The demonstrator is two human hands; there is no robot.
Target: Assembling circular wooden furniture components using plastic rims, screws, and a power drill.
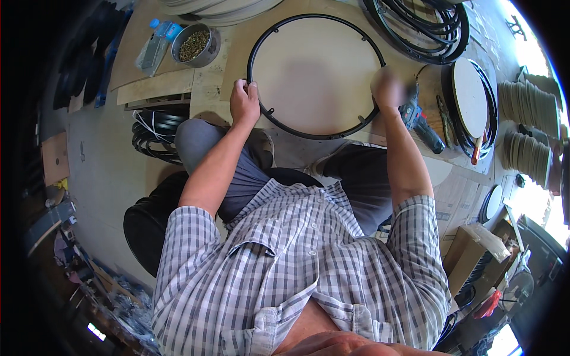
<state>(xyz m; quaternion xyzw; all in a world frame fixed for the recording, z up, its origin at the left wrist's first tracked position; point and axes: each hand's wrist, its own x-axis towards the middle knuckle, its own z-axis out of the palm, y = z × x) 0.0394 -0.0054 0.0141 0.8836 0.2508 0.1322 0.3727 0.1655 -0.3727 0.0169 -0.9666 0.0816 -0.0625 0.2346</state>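
A round pale board with a black ring [309, 135] around its edge lies at the near side of the worktable, partly past the table's edge above my lap. Small black tabs stand along the ring's inner side. My left hand [244, 102] is closed on the left part of the ring, thumb on top. On the opposite side, my right hand [389, 90] rests over the ring; its fingers are blurred, but its rounded shape is closed at the rim. A blue and black cordless drill [420, 124] lies just right of that hand.
A metal bowl of small brass-coloured screws [195, 46] and a water bottle [166, 29] stand at the far left. Black hoops [415, 44] lie at the far right. Pliers [444, 121] and another round board [469, 98] are right of the drill. Stacked discs [528, 107] stand beyond.
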